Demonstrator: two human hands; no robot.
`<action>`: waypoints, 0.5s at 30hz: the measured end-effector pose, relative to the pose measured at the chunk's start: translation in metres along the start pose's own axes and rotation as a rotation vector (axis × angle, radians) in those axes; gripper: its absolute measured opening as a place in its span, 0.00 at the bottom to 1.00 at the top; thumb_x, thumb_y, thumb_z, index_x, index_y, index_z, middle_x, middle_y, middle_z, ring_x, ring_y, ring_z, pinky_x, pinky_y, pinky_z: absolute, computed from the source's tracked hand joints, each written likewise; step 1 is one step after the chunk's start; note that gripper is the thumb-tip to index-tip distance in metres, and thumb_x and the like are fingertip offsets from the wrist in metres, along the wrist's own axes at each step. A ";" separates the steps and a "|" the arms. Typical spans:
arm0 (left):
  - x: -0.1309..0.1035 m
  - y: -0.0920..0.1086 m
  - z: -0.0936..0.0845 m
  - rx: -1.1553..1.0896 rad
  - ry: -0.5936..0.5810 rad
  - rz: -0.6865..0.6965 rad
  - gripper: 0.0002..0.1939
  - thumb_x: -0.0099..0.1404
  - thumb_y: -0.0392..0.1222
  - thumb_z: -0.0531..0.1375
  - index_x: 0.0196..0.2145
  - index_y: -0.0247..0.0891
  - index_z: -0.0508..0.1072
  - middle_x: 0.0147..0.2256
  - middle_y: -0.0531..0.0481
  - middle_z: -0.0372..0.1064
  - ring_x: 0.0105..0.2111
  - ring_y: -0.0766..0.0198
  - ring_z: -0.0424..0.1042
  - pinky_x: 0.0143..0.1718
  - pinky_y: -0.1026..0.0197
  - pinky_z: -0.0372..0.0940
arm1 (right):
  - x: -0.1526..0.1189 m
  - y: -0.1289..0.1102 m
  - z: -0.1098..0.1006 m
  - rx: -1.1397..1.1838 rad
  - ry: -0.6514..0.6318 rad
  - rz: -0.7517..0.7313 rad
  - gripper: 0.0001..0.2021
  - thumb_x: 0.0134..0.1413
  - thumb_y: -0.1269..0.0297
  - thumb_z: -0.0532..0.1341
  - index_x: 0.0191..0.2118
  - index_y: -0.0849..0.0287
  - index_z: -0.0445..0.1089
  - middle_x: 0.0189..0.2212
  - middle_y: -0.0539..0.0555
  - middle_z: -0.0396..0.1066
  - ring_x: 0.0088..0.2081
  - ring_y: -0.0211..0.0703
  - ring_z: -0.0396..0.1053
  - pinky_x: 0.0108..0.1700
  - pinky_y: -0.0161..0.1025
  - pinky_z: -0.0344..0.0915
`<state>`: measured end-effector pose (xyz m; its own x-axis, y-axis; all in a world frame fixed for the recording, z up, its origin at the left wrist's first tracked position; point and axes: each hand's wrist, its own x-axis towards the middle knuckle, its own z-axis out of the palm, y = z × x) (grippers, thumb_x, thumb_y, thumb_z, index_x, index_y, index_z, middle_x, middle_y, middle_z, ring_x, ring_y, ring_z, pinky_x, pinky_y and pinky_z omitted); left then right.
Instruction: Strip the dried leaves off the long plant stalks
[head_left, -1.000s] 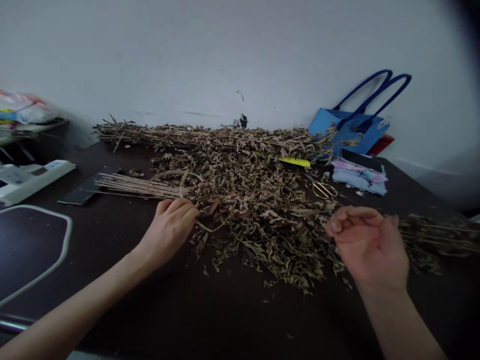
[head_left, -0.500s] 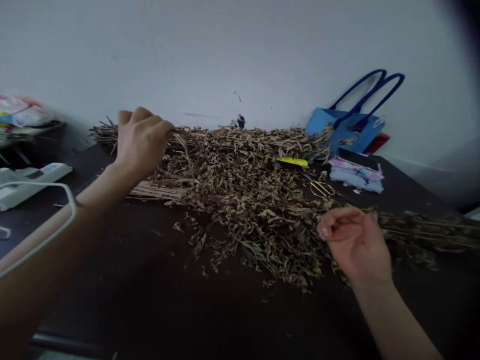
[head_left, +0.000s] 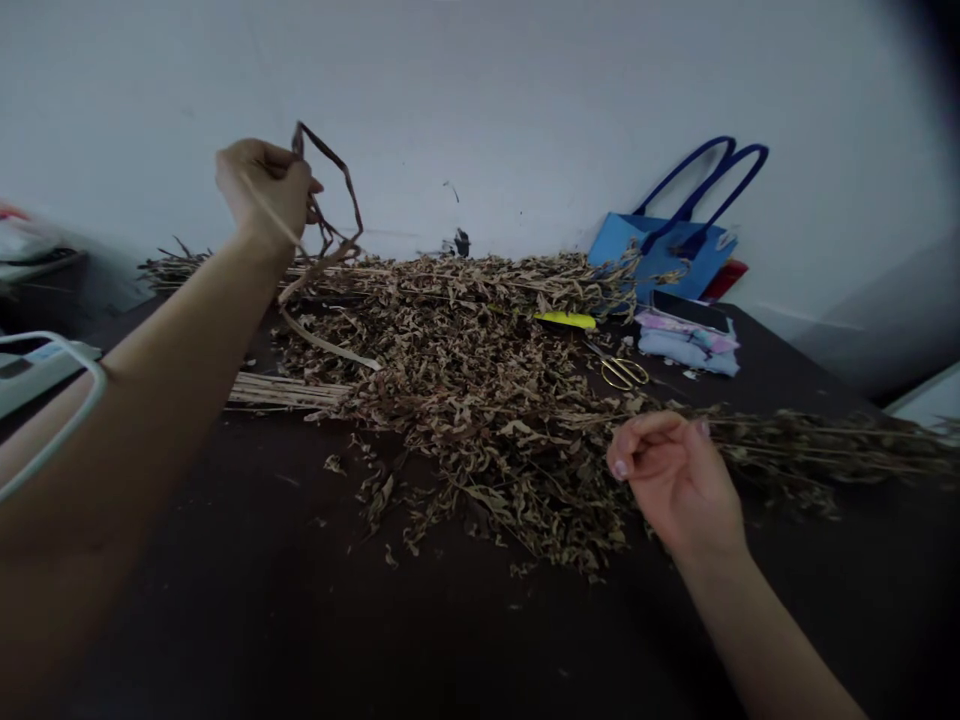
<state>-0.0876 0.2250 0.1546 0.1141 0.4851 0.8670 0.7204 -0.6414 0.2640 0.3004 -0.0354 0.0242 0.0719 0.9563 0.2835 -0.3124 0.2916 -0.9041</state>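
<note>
My left hand (head_left: 262,190) is raised above the back of the table, its fingers closed on a long, brown, dried plant strip (head_left: 349,190). The strip loops up beside the hand and hangs in bends, its pale flat end (head_left: 337,348) dangling over the heap. My right hand (head_left: 675,480) is turned palm up at the right side of the heap, fingers loosely curled and apart from the thumb, nothing visible in the palm. Between both hands spreads a heap of dried, curled leaves (head_left: 480,370) on stalks. A bundle of pale bare stalks (head_left: 285,390) sticks out to the left.
Gold-handled scissors (head_left: 624,372) and a yellow-edged object (head_left: 566,320) lie by the heap. Behind are a blue bag (head_left: 660,255) and a phone (head_left: 690,308) on folded cloth (head_left: 686,348). More leafy stems (head_left: 832,450) stretch right. A white device (head_left: 45,372) sits left on the dark table (head_left: 315,600).
My left hand has risen from the heap, drawing the dried strip up into the air. The right hand keeps its curled pose; the view has shifted slightly.
</note>
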 end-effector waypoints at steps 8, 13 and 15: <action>-0.034 0.090 0.004 -0.328 0.082 -0.118 0.11 0.69 0.42 0.48 0.32 0.31 0.58 0.33 0.67 0.65 0.26 0.87 0.60 0.25 0.79 0.58 | -0.008 0.010 0.011 -0.008 -0.103 0.043 0.15 0.60 0.56 0.52 0.33 0.59 0.71 0.23 0.51 0.68 0.23 0.37 0.63 0.25 0.35 0.59; -0.117 0.184 0.006 -0.428 -0.057 0.049 0.06 0.69 0.38 0.51 0.40 0.34 0.64 0.36 0.55 0.69 0.30 0.78 0.66 0.29 0.71 0.64 | -0.021 0.024 0.036 0.134 -0.300 0.338 0.22 0.58 0.46 0.50 0.41 0.58 0.70 0.35 0.57 0.72 0.32 0.42 0.69 0.31 0.38 0.66; -0.156 0.212 0.008 -0.381 -0.234 0.285 0.05 0.67 0.36 0.53 0.37 0.35 0.68 0.34 0.50 0.72 0.36 0.69 0.69 0.38 0.64 0.67 | -0.028 0.033 0.045 0.265 -0.330 0.478 0.28 0.53 0.38 0.49 0.47 0.55 0.68 0.45 0.59 0.69 0.42 0.47 0.69 0.38 0.43 0.67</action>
<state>0.0527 0.0180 0.0723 0.4499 0.3520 0.8208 0.3440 -0.9164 0.2045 0.2454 -0.0532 0.0012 -0.4155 0.9096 -0.0097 -0.4649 -0.2215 -0.8572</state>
